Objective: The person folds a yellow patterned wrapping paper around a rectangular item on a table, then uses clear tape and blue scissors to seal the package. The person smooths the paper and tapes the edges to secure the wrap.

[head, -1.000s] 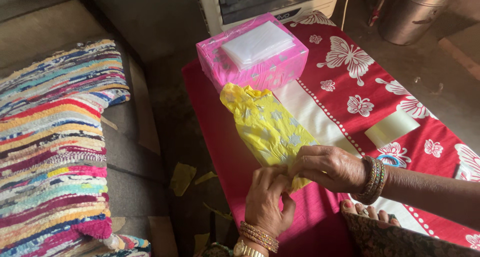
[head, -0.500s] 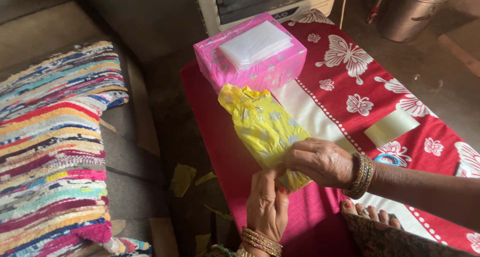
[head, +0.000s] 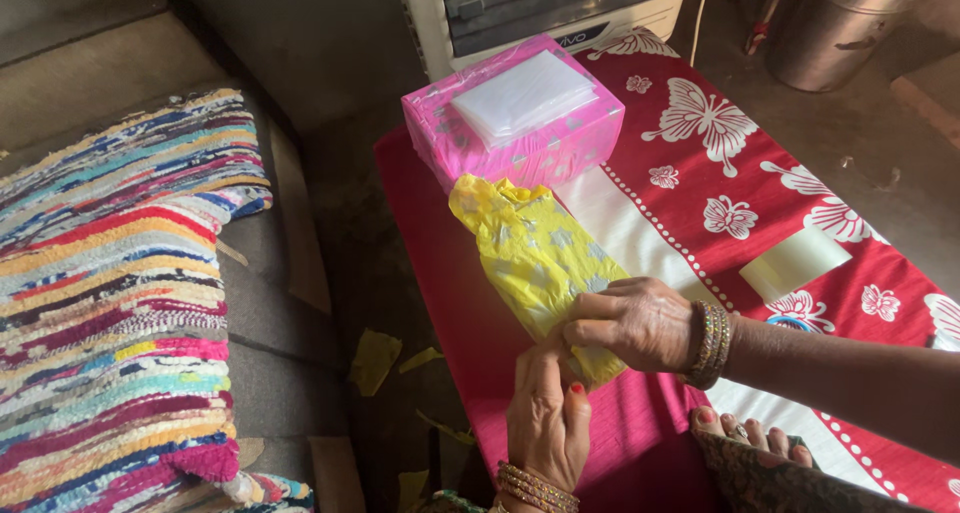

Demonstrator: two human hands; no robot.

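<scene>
The yellow wrapped parcel (head: pixel 535 258) lies lengthwise on the red cloth (head: pixel 610 433), its far end crinkled and just short of the pink box (head: pixel 515 113), its near end under both hands. The step in hand looks like closing or smoothing the wrapping at that near end; the next move would call for keeping the loose paper pinned flat while the fold is pressed down, without letting the parcel roll. The right hand (head: pixel 640 323) comes in from the right, palm down, fingers curled over the paper and clamped on the parcel's side, a stack of bangles at the wrist. The left hand (head: pixel 548 423) rises from below, fingers pointing up and held together against the parcel's end; whether it pinches the paper or only presses it I cannot tell, as the right hand covers the contact. Beyond these, a pale strip of tape or paper (head: pixel 795 263) lies well apart on the cloth, a striped rag rug (head: pixel 110 303) covers the seat at left, and a metal pot (head: pixel 835 33) stands on the floor.
</scene>
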